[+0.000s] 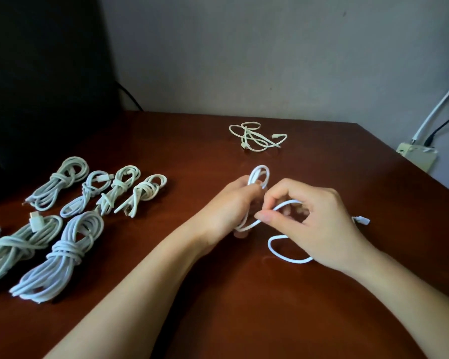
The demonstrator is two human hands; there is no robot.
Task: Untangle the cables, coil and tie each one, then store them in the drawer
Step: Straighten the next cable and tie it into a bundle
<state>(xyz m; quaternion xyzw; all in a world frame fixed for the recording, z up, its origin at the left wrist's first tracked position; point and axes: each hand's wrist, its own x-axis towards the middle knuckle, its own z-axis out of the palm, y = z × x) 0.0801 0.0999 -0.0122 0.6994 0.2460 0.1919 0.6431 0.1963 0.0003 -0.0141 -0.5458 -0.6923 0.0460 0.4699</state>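
Observation:
My left hand (226, 206) grips a folded coil of a white cable (260, 174), whose loops stick up above my fingers. My right hand (314, 224) pinches the free strand of the same cable between thumb and forefinger, close to the coil. The rest of that strand curves on the table under my right wrist, and its plug (362, 220) lies to the right. A loose, tangled off-white cable (255, 137) lies further back on the brown table (192, 141).
Several coiled and tied white cables (70, 224) lie in two rows on the left of the table. A dark chair back (44, 86) stands behind them. At the far right a wall socket box (416, 156) with cords sits beyond the table edge.

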